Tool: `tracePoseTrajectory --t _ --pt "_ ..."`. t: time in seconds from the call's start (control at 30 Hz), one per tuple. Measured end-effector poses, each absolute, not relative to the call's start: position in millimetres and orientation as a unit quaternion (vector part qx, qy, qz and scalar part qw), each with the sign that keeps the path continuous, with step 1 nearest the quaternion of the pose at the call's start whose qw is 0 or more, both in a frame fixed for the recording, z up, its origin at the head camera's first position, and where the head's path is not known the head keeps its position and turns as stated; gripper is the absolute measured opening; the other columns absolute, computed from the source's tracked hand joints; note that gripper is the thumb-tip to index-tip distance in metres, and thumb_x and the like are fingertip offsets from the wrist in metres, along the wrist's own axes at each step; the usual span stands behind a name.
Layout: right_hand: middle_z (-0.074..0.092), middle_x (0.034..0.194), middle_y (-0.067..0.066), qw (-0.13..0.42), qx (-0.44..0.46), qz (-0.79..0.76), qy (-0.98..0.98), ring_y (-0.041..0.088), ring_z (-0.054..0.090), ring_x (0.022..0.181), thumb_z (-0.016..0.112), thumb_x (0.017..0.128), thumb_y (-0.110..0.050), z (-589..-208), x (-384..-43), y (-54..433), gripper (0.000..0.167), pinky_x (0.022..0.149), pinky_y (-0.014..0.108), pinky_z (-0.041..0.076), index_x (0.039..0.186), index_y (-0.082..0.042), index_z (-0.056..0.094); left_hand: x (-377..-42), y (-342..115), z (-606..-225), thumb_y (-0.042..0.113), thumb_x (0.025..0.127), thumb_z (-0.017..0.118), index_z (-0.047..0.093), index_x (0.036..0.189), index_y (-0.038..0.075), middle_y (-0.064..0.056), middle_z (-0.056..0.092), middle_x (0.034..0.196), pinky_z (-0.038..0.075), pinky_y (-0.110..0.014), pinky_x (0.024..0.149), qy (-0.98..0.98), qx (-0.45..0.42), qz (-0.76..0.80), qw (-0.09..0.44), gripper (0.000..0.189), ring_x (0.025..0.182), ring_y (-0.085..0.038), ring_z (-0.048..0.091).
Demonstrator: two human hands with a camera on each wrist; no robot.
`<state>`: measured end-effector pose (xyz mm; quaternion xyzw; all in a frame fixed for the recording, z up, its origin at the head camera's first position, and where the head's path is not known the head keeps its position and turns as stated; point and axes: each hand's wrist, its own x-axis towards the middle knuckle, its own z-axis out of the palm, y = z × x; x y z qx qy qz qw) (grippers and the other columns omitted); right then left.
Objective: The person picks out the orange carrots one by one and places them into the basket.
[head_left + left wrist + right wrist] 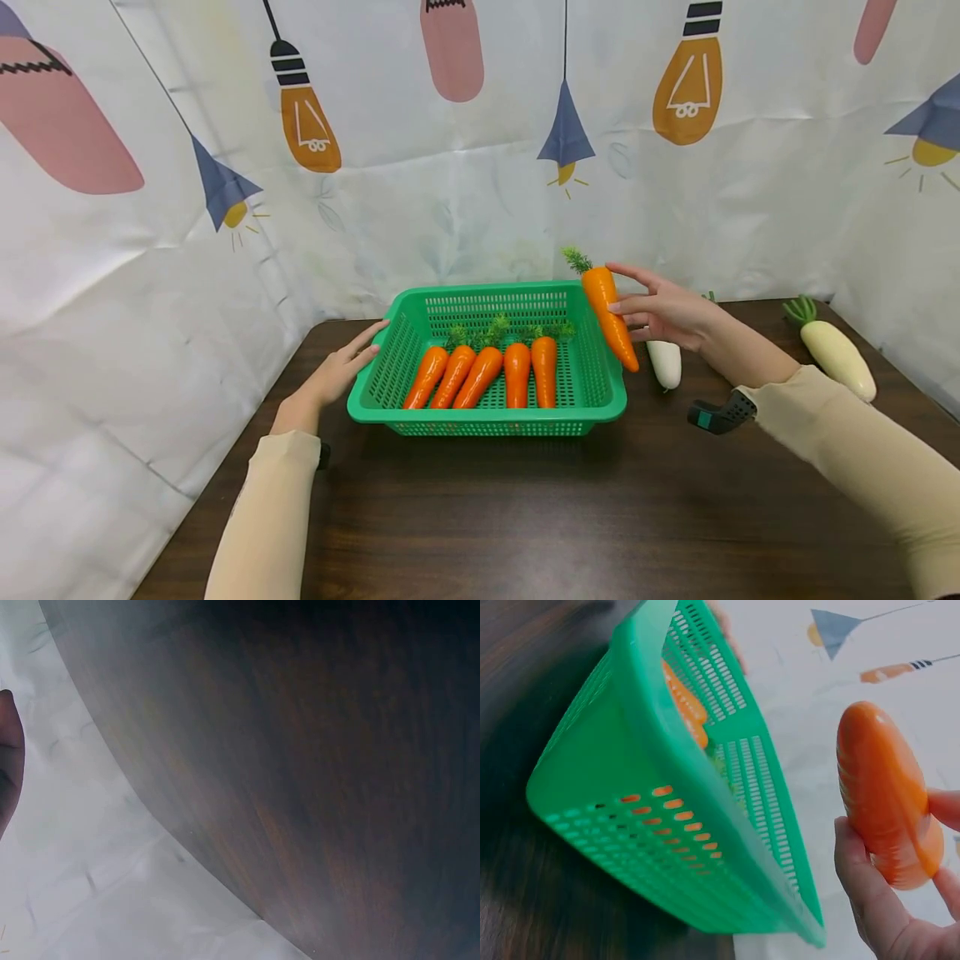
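My right hand (671, 313) pinches an orange carrot (609, 317) with a green leafy top, held up over the right rim of a green plastic basket (487, 414). In the right wrist view the same carrot (885, 795) shows between thumb and fingers, beside the basket wall (630, 772). Several carrots (478, 377) lie side by side inside the basket, tops toward the back. At the basket's left rim my left hand (339, 372) rests with fingers extended along the edge. Only a bit of that hand (9, 761) shows at the border of the left wrist view.
On the dark wooden table (525, 517), a white radish (665, 363) lies right of the basket, partly hidden behind my right hand. Another radish (838, 360) with a green top lies farther right. A patterned white curtain (480, 200) hangs behind the table.
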<state>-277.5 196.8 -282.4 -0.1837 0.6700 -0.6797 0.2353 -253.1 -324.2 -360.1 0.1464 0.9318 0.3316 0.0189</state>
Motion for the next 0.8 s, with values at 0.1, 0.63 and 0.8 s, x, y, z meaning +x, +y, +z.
tracePoseTrajectory --t 0.1,0.63,0.8 --pt "0.032 0.153 0.025 0.236 -0.187 -0.68 0.668 0.018 0.069 0.093 0.048 0.105 -0.001 -281.3 -279.1 188.4 0.08 0.084 0.036 0.059 0.167 -0.019 0.001 -253.1 -323.8 -360.1 0.043 0.113 0.034 0.017 0.167 0.025 -0.025 0.02 0.166 0.026 -0.078 0.107 0.932 0.146 0.331 0.019 0.06 0.14 -0.058 0.034" --pt "0.048 0.13 0.018 0.257 -0.182 -0.656 0.686 0.02 0.062 0.087 0.052 0.103 0.001 -283.2 -295.4 134.1 0.081 0.081 0.038 0.056 0.167 -0.02 0.007 -252.9 -325.2 -361.8 0.043 0.112 0.035 0.018 0.167 0.027 -0.025 0.02 0.166 0.026 -0.079 0.106 0.932 0.145 0.331 0.02 0.06 0.14 -0.058 0.034" --pt "0.043 0.141 0.023 0.257 -0.179 -0.662 0.682 0.025 0.063 0.095 0.055 0.102 0.001 -280.0 -301.5 114.5 0.081 0.08 0.039 0.057 0.166 -0.021 0.01 -253.6 -324.3 -361.5 0.043 0.113 0.035 0.018 0.167 0.027 -0.024 0.02 0.166 0.026 -0.079 0.107 0.932 0.145 0.333 0.019 0.059 0.14 -0.058 0.034"
